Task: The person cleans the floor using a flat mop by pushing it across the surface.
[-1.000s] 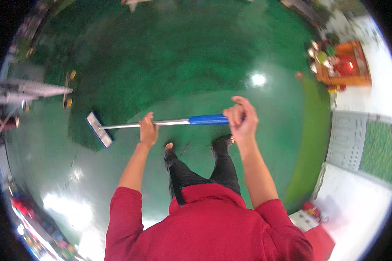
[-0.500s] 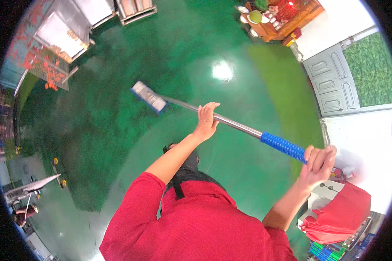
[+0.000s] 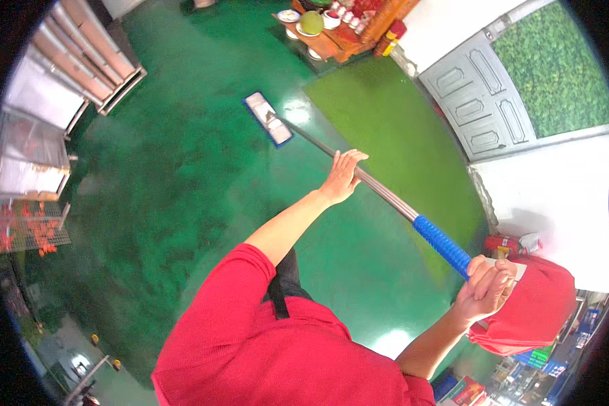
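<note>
A flat mop point(image 3: 259, 111) with a pale rectangular head and blue edging rests on the shiny green floor point(image 3: 176, 223), ahead of me. Its steel pole slants down to the right and ends in a ribbed blue grip point(image 3: 441, 245). My left hand point(image 3: 341, 178) is closed round the middle of the pole, with the thumb side hidden. At the top end of the blue grip, my right hand point(image 3: 486, 287) is wrapped over the handle. Dark wet-looking streaks cover the floor to the left of the mop.
A wooden altar-like stand point(image 3: 331, 47) with dishes and a green round fruit stands far right. Beyond the light-green floor strip point(image 3: 386, 115) is a grey panelled door point(image 3: 477, 101). A red cloth cover point(image 3: 531, 308) lies near my right hand. Loaded carts point(image 3: 34, 155) line the left.
The mop head has swept to the right and away across the floor, towards the light-green strip. Both hands keep their hold, and my view has turned to the right.
</note>
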Motion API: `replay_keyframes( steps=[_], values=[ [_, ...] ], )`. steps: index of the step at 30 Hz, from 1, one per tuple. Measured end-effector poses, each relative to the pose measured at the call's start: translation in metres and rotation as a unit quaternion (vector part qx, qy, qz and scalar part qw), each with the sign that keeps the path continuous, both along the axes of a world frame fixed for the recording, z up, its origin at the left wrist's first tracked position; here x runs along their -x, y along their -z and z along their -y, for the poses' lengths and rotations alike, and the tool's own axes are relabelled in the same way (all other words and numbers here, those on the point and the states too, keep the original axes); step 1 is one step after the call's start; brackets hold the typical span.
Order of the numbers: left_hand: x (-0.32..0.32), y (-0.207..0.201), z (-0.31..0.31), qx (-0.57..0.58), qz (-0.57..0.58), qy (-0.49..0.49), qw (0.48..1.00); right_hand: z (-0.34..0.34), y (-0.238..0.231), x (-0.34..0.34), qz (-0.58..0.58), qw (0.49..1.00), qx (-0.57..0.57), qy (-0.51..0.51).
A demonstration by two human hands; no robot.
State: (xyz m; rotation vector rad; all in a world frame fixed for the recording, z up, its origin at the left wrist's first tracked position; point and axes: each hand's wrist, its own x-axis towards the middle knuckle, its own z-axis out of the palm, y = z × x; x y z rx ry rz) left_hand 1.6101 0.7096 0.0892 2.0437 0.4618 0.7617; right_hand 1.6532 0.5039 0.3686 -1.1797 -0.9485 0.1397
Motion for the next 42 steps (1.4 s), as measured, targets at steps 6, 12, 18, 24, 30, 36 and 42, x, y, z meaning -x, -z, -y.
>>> replay_keyframes(
  steps=[6, 12, 18, 24, 30, 36, 42],
  values=[
    [-0.088, 0.014, -0.03, 0.001, -0.04, 0.021, 0.999, -0.019, 0.025, -0.045, 0.02, 0.997, 0.046, 0.06],
    [-0.109, 0.01, 0.021, -0.018, -0.027, 0.024, 0.999, 0.042, 0.024, -0.073, -0.02, 0.994, 0.047, 0.094],
    [-0.134, -0.012, 0.154, -0.002, 0.019, 0.038, 0.999, 0.167, -0.017, -0.1, 0.043, 0.986, 0.1, 0.125],
    [-0.165, -0.034, 0.272, -0.032, 0.058, 0.168, 0.984, 0.28, -0.045, -0.115, 0.032, 0.943, 0.05, 0.327],
    [-0.182, -0.021, 0.282, -0.172, -0.046, 0.305, 0.936, 0.335, -0.008, -0.12, -0.055, 0.949, 0.005, 0.31],
    [-0.154, -0.003, 0.277, -0.157, -0.114, 0.252, 0.948, 0.32, 0.022, -0.091, -0.071, 0.97, -0.036, 0.231],
    [-0.079, -0.009, 0.274, -0.085, -0.081, 0.118, 0.986, 0.294, 0.017, -0.043, 0.022, 0.973, 0.064, 0.223]
  ],
)
